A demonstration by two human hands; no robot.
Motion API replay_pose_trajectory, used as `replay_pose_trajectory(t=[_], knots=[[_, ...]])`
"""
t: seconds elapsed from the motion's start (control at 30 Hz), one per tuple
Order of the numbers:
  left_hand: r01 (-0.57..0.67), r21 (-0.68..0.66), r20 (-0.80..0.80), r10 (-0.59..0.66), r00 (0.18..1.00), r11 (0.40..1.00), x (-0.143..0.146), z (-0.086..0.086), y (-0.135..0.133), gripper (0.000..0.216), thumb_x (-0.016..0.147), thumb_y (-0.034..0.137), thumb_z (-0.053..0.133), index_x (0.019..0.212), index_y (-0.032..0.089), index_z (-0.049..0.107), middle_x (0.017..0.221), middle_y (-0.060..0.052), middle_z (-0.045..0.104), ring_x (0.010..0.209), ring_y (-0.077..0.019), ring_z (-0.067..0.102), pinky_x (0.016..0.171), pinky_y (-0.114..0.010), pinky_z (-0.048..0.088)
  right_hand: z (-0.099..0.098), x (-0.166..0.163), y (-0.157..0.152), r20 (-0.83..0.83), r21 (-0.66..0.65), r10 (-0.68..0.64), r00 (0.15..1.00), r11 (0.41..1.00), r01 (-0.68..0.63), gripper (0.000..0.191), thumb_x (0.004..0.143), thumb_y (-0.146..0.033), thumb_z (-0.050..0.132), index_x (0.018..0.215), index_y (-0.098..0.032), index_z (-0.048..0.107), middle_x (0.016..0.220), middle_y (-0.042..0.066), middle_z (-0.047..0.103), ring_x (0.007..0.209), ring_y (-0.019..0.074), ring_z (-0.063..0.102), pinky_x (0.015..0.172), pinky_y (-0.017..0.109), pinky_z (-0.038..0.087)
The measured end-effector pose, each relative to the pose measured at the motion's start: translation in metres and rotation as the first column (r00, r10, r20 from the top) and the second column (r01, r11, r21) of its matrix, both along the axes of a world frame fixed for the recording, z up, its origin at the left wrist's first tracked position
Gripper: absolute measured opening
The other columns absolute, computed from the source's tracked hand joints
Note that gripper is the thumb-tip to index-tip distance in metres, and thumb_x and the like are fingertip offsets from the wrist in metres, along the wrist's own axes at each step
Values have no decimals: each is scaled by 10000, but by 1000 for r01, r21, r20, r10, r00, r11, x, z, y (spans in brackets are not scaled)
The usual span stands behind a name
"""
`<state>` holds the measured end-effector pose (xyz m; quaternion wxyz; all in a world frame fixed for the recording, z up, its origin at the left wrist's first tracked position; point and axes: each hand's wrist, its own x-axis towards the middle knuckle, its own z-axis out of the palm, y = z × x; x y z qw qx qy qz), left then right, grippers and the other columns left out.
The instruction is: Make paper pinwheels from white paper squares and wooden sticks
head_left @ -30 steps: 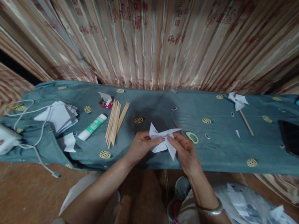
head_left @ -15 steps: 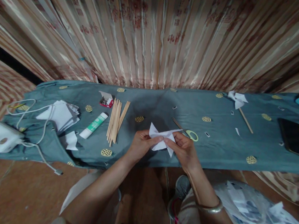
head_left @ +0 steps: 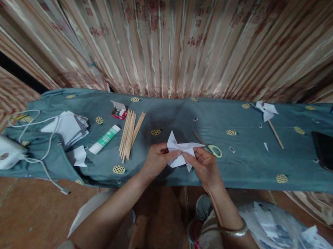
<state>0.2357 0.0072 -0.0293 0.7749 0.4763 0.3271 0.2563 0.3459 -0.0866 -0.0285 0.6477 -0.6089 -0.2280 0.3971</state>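
Note:
A folded white paper pinwheel is held between both hands above the near edge of the cloth-covered table. My left hand is closed on its left side, the thumb pressing near the centre. On the other side my right hand grips it, its thumb tip also at the middle. Pointed paper corners stick out above and below the thumbs. Just beyond the right fingers lie scissors with yellow-green handles. The fingers behind the paper are partly hidden.
Left of my hands lie wooden sticks, an open box of small metal pins, a glue tube and stacked white paper. A finished pinwheel on a stick and a phone lie right. A bag of paper scraps stands below.
Both hands keep their hold on the pinwheel. The paper has turned slightly between the fingers, its upper left point standing a little higher. The view has shifted slightly.

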Motion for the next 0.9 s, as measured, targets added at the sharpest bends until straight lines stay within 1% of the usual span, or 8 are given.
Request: replay_pose_trajectory(t=[0.13, 0.27, 0.47, 0.57, 0.8, 0.9], knots=[[-5, -32, 23, 6, 1000, 999, 0, -1, -1, 327, 510, 362, 869, 711, 140, 737, 658, -10, 689, 569, -109, 550, 597, -240, 438, 0, 0, 0, -26, -6, 3, 1000, 1000, -3, 304, 582, -424, 822, 754, -195, 716, 750, 33, 747, 682, 189, 661, 677, 317, 529], [-4, -53, 62, 8, 998, 999, 0, 0, -2, 333, 496, 349, 878, 703, 134, 730, 665, -5, 690, 571, -100, 545, 599, -228, 436, -1, -1, 0, -82, -21, 8, 997, 1000, -9, 302, 578, -393, 833, 781, -194, 730, 774, 25, 754, 701, 184, 669, 709, 315, 530], [-26, -14, 25, 27, 999, 1000, -1, 1, -2, 375, 479, 389, 881, 702, 131, 725, 667, -7, 691, 588, -114, 554, 605, -235, 450, -3, -2, 1, -106, -25, -26, 994, 999, 23, 303, 564, -381, 850, 764, -191, 724, 771, 24, 757, 702, 183, 674, 728, 321, 532], [-35, 6, 32, 35, 999, 999, -1, 0, -1, 371, 482, 390, 880, 695, 131, 722, 658, -3, 686, 586, -114, 552, 607, -236, 452, -2, -4, 2, -125, -21, -21, 992, 1000, 19, 318, 560, -396, 853, 777, -193, 737, 768, 23, 757, 714, 183, 675, 732, 315, 530], [-14, 52, 40, 12, 999, 999, -3, -3, -1, 325, 569, 362, 844, 772, 136, 727, 709, -1, 694, 623, -117, 578, 652, -240, 466, -3, -8, 5, -166, -25, 1, 986, 1000, -6, 337, 563, -431, 852, 774, -194, 742, 745, 9, 747, 695, 168, 654, 714, 292, 519], [-2, 119, 10, 1, 1000, 993, -6, -3, 5, 337, 649, 408, 789, 839, 137, 728, 764, -27, 710, 658, -133, 604, 667, -248, 479, -5, -6, 6, -163, -17, 5, 987, 1000, -8, 333, 569, -443, 846, 762, -196, 731, 724, 1, 733, 675, 168, 645, 697, 290, 515]])
